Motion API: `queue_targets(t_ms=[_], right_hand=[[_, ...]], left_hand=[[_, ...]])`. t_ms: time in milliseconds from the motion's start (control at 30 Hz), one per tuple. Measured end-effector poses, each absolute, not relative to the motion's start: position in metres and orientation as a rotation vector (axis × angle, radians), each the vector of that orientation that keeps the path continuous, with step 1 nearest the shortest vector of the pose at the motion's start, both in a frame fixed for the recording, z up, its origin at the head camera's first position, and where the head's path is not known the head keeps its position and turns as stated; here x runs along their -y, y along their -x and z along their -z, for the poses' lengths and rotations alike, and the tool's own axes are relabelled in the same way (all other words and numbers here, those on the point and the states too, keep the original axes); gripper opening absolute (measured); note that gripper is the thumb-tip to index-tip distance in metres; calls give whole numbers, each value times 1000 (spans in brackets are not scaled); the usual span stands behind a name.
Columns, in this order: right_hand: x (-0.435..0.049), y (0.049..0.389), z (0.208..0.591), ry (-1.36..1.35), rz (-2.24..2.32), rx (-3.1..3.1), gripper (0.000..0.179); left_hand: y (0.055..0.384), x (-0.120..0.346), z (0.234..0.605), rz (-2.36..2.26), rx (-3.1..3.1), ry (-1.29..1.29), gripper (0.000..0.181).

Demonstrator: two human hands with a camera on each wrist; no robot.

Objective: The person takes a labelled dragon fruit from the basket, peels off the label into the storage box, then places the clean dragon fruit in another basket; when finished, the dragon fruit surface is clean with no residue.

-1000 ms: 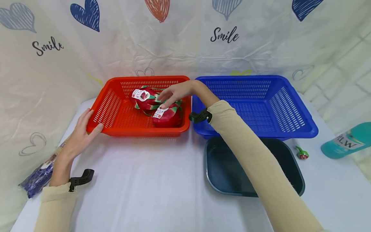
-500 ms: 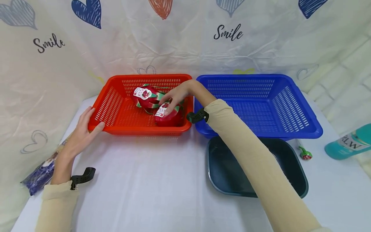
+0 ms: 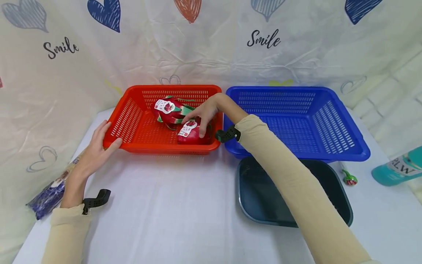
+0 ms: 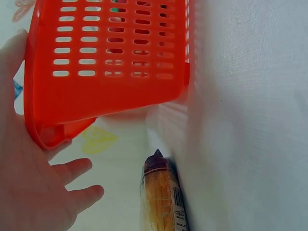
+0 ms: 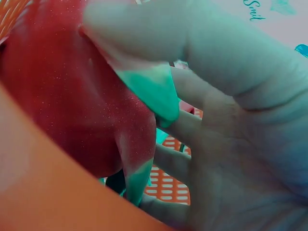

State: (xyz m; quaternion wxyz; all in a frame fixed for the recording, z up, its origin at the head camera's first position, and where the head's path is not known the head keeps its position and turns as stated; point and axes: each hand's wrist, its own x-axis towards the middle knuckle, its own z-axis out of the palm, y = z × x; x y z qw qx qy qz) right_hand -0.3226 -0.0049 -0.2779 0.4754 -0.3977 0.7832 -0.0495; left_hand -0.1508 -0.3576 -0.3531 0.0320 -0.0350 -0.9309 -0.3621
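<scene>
Right hand (image 3: 208,110) grasps front dragon fruit (image 3: 188,138), thumb on near side, fingers round far side, likely for secure hold on rounded body; fruit sits in right front part of red basket (image 3: 158,148), beside rear dragon fruit (image 3: 169,116); left hand (image 3: 95,154) rests against left front corner, fingers spread, mostly straight, not clenched, presumably steadying basket; right wrist bent, hand angled down over right wall, sleeve crossing above dark tray (image 3: 260,209); left sleeve low over desk (image 3: 165,205).
</scene>
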Motion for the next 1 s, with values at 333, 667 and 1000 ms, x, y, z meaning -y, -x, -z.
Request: queue_targets(t_ms=[333, 667, 1000], right_hand=[[8, 324, 278, 984, 126, -1875, 91], [2, 324, 286, 988, 244, -1892, 87], [2, 321, 291, 968, 240, -1925, 94]], left_hand=[[152, 360, 354, 1121, 2852, 133, 77], [151, 359, 354, 1128, 2859, 123, 77], [151, 357, 354, 1120, 2873, 102, 79]])
